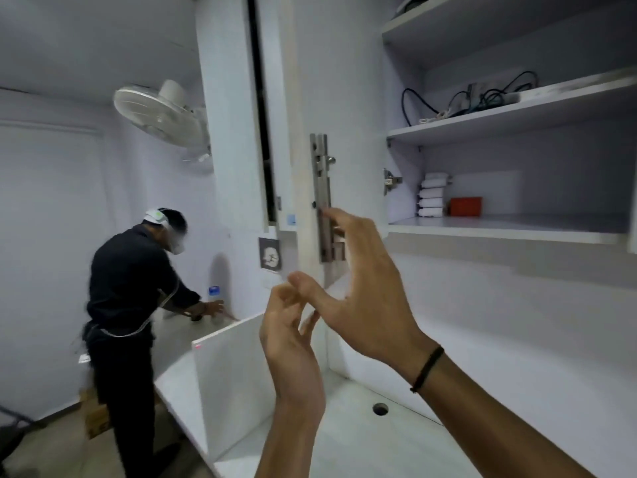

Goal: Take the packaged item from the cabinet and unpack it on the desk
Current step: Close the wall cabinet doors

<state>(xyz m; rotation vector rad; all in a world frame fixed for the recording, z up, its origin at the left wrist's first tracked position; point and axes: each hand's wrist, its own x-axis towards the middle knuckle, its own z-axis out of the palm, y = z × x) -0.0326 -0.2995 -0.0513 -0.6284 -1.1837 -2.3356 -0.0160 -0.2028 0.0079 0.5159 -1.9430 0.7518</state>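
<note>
Reaching up at frame centre, the right hand (358, 291) is spread wide, fingers apart and gripping nothing; its fingertips (336, 215) overlap the metal slide bolt (322, 198) fixed to the open cabinet door (337, 81), contact not resolvable through motion blur. A dark band (427, 369) circles the right wrist. The left hand (289, 326), lower centre, is loosely curled, fingers bent toward the palm, holding nothing.

Writing: none legible anywhere. A small grey plate (270, 253) with a pale mark on the wall left of the door is unreadable. A small blue sticker (291, 219) sits above it, no text resolved.

Cabinet (406, 188), upper right, stands open. Lowest shelf (499, 225): a stack of white wrapped packages (432, 194) at the back left, with a red box (466, 206) just beside it on the right. Which of these is the task item cannot be told. Middle shelf holds tangled black cables (482, 94).

Surface: white counter (348, 432) fills the lower centre, with a round cable hole (380, 408) and a white upright divider panel (227, 367) at its left side. Walls are pale, bluish white.

Room: a white wall fan (162, 115) is mounted upper left. A second person (127, 305) in dark clothing, wearing a head-mounted device, stands at left, leaning over the neighbouring stretch of counter, one hand near a blue-capped bottle (214, 294). A cardboard box (96, 419) sits on the floor by their legs.
</note>
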